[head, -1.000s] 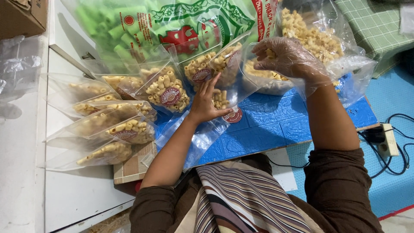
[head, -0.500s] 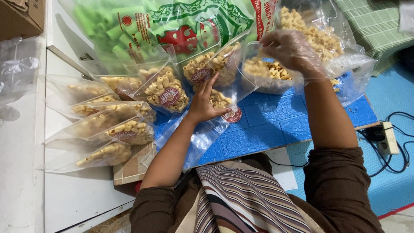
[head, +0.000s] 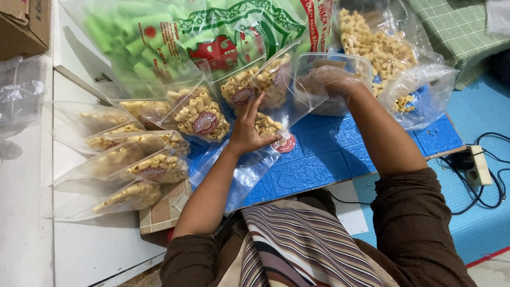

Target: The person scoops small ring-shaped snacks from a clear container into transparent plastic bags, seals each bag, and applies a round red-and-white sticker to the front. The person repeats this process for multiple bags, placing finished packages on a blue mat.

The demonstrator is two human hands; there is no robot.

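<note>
My left hand (head: 245, 129) lies on a clear plastic pouch (head: 268, 126) partly filled with pale macaroni-shaped snacks, holding it against the blue board (head: 329, 162). The pouch carries a round red sticker. My right hand (head: 333, 79), in a thin clear glove, grips a clear plastic container (head: 325, 105) tipped towards the pouch's open mouth. Just right of the container stands a big open bag of the same snacks (head: 378, 45).
Several filled pouches (head: 151, 166) lie in a row at the left, and more (head: 203, 116) lean on a large green printed bag (head: 212, 26). A power strip (head: 479, 165) with black cables sits at the right. A cardboard box (head: 21, 26) is top left.
My right hand lifted the container away from the big snack bag and swung it left to the pouch mouth, tipping it. My left hand stayed on the pouch.
</note>
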